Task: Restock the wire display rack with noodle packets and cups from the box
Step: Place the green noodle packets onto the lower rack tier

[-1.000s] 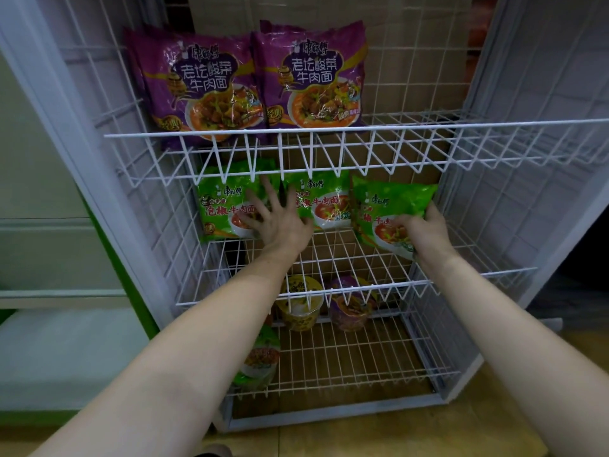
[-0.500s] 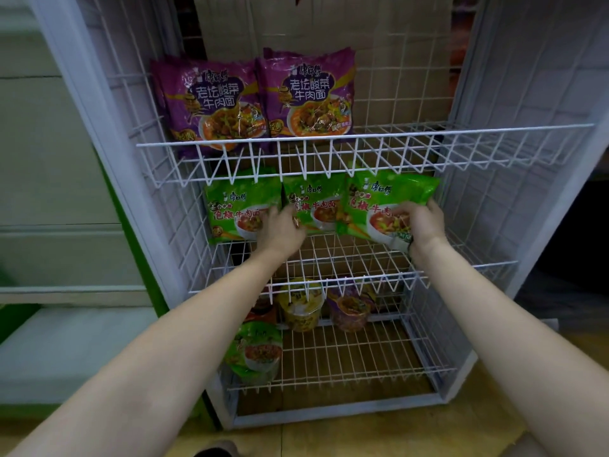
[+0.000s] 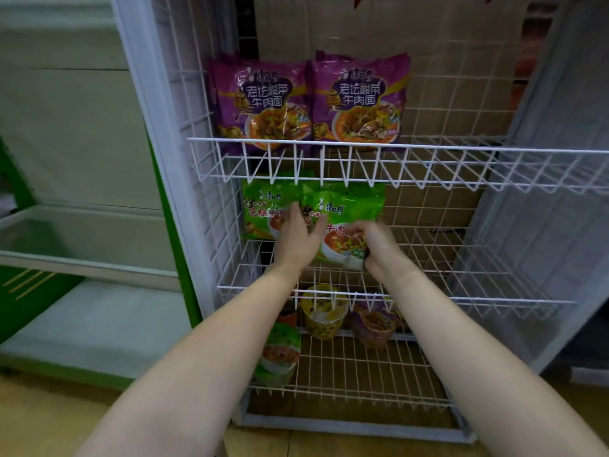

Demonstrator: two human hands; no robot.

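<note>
Two bare arms are reaching into a white wire display rack (image 3: 428,150), toward the left end of its middle shelf. The right hand (image 3: 379,247) is gripping the lower corner of a green noodle packet (image 3: 349,209) (tilted, overlapping another green packet (image 3: 263,206) behind it), while the left hand (image 3: 296,239) is lying against the packets with fingers straight. Two purple packets (image 3: 263,103) are standing at the top shelf's left end, and noodle cups (image 3: 324,316) are sitting on the bottom shelf.

purple packets (image 3: 260,100): 康师傅 老坛酸菜牛肉面 | green packet (image 3: 349,209): 康师傅, 牛肉 partly legible
</note>
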